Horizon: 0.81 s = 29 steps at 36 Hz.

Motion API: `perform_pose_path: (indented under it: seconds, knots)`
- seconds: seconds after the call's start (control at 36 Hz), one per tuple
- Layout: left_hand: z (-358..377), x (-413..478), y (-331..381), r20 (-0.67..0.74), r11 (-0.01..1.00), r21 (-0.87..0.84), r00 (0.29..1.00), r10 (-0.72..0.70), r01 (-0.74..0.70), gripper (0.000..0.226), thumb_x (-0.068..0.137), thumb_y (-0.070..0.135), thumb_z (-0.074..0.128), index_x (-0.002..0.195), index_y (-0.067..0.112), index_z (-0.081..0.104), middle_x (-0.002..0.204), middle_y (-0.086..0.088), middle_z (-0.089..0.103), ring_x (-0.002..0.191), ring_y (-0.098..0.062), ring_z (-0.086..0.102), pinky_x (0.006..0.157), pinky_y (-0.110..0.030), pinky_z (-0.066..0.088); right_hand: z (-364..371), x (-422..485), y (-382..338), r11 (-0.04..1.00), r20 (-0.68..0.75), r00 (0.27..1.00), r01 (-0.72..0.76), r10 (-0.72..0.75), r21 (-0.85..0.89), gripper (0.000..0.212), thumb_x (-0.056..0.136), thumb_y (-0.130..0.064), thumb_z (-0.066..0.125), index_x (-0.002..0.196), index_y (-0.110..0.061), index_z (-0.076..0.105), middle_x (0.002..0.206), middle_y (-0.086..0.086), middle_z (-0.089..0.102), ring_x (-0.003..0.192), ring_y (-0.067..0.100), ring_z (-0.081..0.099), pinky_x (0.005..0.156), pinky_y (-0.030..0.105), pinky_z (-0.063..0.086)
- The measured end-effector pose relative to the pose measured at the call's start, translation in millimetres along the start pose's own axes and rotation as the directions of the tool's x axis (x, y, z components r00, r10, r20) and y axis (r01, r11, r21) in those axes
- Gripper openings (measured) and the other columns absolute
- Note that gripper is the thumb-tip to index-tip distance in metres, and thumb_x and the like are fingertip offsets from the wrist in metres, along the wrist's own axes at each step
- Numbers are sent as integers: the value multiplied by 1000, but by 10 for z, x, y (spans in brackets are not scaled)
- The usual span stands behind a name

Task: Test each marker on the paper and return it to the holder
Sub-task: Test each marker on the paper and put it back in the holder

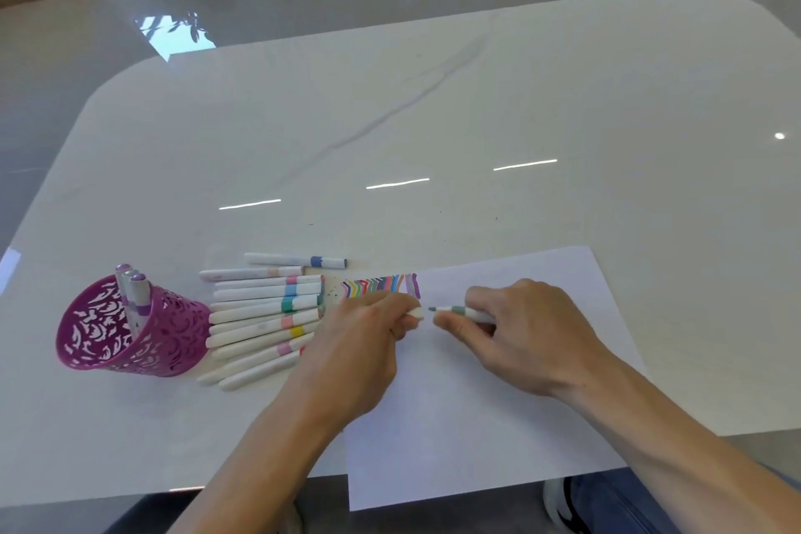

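Over the paper (498,403), the marker (459,311) lies level, tip leftward.

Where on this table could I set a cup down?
Bare: the table beyond the loose markers and the paper, and its near-left corner in front of the holder. Crowded: between the holder and the left hand, where markers lie packed.

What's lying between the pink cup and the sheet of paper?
White markers lying side by side on the table, shown in the head view.
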<state>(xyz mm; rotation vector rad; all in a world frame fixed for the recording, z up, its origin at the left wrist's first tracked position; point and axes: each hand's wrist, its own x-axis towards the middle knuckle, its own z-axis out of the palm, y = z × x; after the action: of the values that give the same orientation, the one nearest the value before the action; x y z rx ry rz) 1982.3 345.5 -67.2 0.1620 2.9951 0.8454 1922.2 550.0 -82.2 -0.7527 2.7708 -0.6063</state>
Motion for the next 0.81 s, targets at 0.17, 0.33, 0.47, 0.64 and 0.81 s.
perform_pose_path:
  seconds: [0.17,0.33,0.47,0.64,0.81]
  knots:
    - [49,-29,-110,-100,997,66,995,-27,34,13,97,20,57,93,19,69,84,6,67,77,-17,58,66,-27,44,-102,49,22,992,16,995,-103,102,74,53,99,-63,44,65,-22,37,54,-4,45,53,15,45,51,31,31]
    - [127,-17,-207,-102,994,107,995,-11,22,12,90,19,71,100,23,74,114,10,67,108,-13,56,87,-16,39,-41,73,-1,956,34,996,-83,77,281,28,105,-35,40,86,-24,58,74,-9,60,72,15,55,63,26,39]
    - [153,12,-240,-6,996,94,1000,-8,9,14,91,28,70,104,28,73,144,11,52,133,-10,43,105,-22,35,-60,101,-22,845,32,997,-75,68,530,36,108,-19,45,131,-42,60,107,-17,68,79,-6,61,71,7,42]
    - [145,15,-219,18,997,79,1000,5,-7,14,92,30,68,105,30,72,145,13,52,140,-6,39,111,-23,32,-65,135,-34,660,62,988,-140,140,738,40,106,-7,44,108,-31,76,97,-6,72,74,12,70,73,25,59]
    - [115,-8,-182,80,996,86,997,-5,-2,18,96,36,61,113,33,67,152,16,42,145,-7,30,113,-21,20,-41,153,-37,665,28,994,-93,108,741,33,94,0,65,107,-28,76,90,-1,75,84,16,72,71,23,58]
